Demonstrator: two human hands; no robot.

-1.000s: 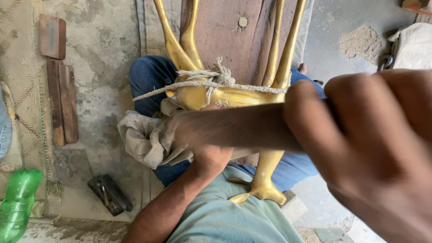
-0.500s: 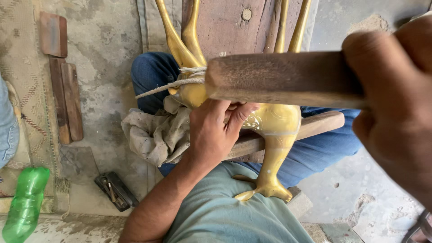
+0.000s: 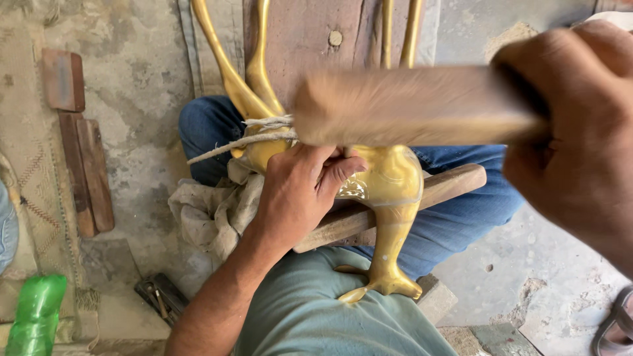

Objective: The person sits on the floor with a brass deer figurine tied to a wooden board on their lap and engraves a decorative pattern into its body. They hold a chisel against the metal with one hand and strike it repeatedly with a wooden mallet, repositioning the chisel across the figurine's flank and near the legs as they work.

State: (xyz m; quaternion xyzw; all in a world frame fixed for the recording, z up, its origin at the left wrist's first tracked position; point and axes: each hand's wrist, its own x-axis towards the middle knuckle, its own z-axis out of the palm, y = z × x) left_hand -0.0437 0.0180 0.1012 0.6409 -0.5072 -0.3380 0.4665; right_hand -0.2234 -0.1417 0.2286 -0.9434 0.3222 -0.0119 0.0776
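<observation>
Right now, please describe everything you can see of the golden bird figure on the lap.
The golden bird figure looks like polished brass, with a round body, one leg ending in a webbed foot and long curved necks rising out of frame. Rope binds it. It rests on a wooden plank. The left hand presses on its engraved body.

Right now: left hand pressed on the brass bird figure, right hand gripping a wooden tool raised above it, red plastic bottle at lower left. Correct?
Not quite: the plastic bottle is green, not red, as the head view shows. The rest stands: the left hand is pressed on the brass bird figure, and the right hand grips the wooden tool, raised above it and blurred.
</observation>
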